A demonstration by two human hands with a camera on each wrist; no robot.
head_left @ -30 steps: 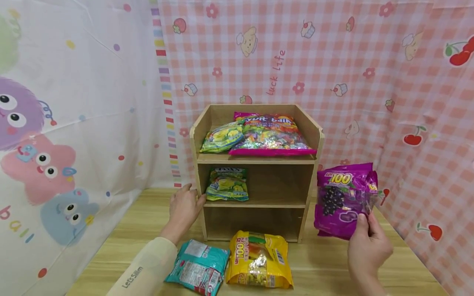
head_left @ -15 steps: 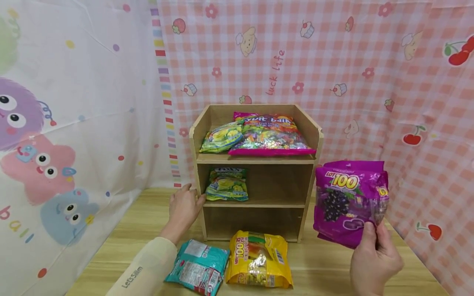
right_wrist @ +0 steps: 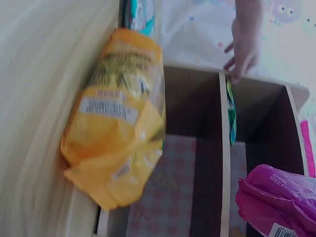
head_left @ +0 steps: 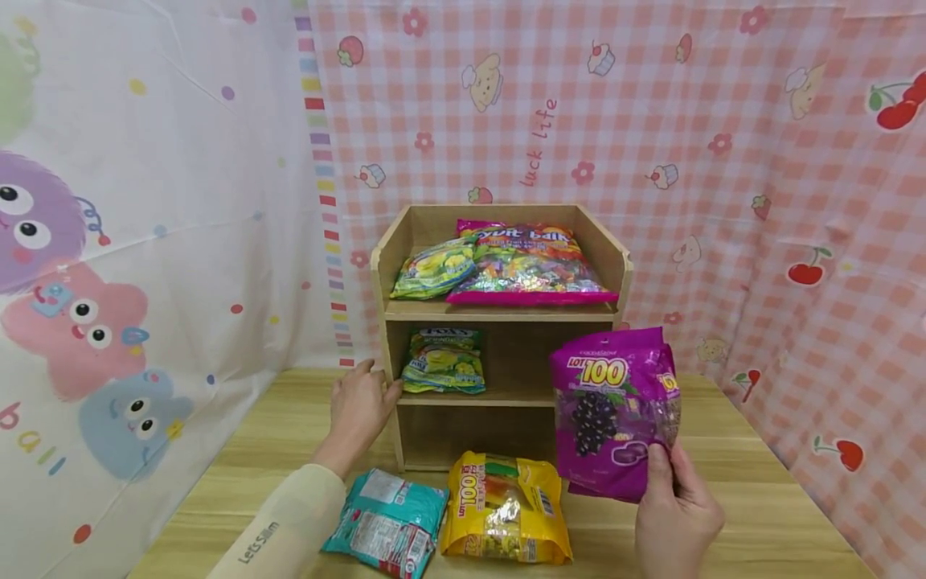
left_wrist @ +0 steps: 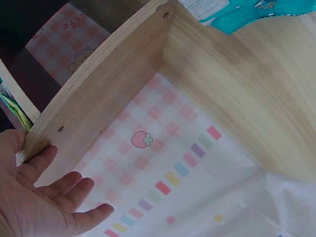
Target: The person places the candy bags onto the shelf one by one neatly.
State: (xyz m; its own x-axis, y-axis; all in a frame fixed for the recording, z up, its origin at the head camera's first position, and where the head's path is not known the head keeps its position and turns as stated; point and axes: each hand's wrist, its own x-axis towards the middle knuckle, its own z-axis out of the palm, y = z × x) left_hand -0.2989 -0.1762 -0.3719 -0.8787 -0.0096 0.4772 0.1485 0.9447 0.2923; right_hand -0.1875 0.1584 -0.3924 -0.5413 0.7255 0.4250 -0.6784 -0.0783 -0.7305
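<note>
My right hand [head_left: 678, 515] pinches the lower right edge of a purple LOT 100 candy bag [head_left: 600, 370] with grapes printed on it. The bag hangs upright before the right side of a small wooden shelf [head_left: 499, 315], hiding part of its middle and bottom levels. Part of that purple candy bag [right_wrist: 279, 195] enters the right wrist view at lower right; the right hand is out of that view. On the shelf's left side, my left hand [left_wrist: 39, 197] holds the front edge between thumb and index finger, the other fingers loose outside the panel.
A fruit candy bag [head_left: 531, 265] and a green-yellow bag [head_left: 434, 269] lie on the top level. Another green-yellow bag [head_left: 444, 362] stands in the middle level, at left. Before the shelf, a teal bag [head_left: 391, 519] and a yellow LOT 100 bag [head_left: 506, 515] lie on the wooden table [head_left: 752, 490].
The purple candy bag first turned its front more toward me, then moved left with my right hand, from beside the shelf to before its right side. My left hand has stayed put.
</note>
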